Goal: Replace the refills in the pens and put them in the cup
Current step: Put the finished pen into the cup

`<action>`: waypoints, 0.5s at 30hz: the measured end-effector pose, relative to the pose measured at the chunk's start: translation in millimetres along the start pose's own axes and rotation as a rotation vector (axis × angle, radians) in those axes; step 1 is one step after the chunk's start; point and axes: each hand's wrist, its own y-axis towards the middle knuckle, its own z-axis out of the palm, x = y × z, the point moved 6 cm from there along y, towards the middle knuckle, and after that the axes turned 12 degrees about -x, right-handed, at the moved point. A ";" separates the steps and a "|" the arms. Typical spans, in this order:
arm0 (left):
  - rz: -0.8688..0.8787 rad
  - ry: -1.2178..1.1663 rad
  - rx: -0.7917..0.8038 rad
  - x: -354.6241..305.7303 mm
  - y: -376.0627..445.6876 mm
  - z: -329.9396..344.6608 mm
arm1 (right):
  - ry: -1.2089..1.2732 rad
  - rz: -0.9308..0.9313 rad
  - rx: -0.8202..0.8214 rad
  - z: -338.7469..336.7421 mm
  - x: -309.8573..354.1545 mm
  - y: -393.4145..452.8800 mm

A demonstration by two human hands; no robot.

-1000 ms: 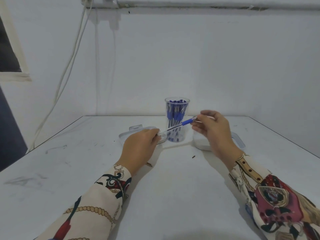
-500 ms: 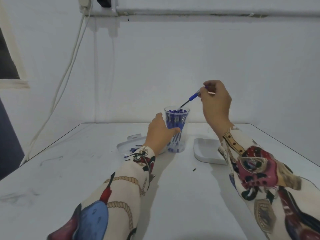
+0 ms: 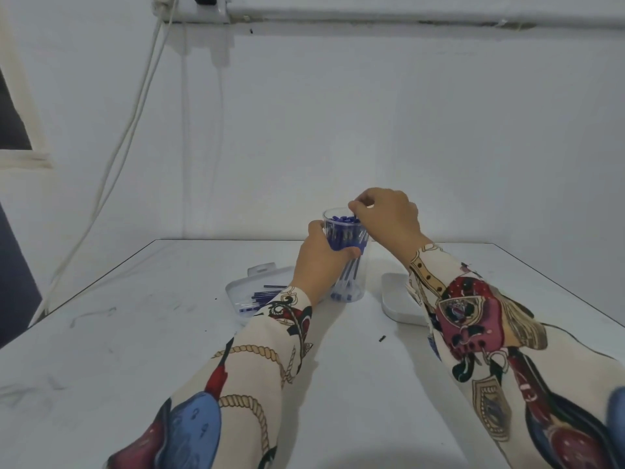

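Table: white and scuffed; it carries the cup near its far middle.
Cup: clear plastic, upright, likely light and easy to tip or squeeze, so best held round the middle of its wall with a steady grip.
Left hand: wrapped round the cup's left side, gripping it in place.
Right hand: over the cup's right rim, fingertips pinched together at the pen tops; whether they grip a pen or have let go cannot be told.
Lid tray: white, just right of the cup, partly covered by the right sleeve.
Refill case: clear, just left of the cup; the left sleeve cuts off its near end.
Pens: blue-capped, packed standing inside the cup; thin, stiff, smooth, probably slippery; the count is unreadable.
Refills: slim dark sticks in the case, likely bendable; take near the middle.
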 end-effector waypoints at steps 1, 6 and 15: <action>0.001 -0.003 0.001 0.2 -0.1 0.1 | -0.034 0.001 0.017 0.7 -1.2 -0.7; 0.008 0.018 0.024 -1.9 -4.8 -3.1 | 0.052 0.041 0.071 -2.1 -9.8 -8.8; 0.074 0.342 0.022 26.4 -23.1 -51.6 | 0.350 0.219 0.014 -34.7 -65.3 -65.6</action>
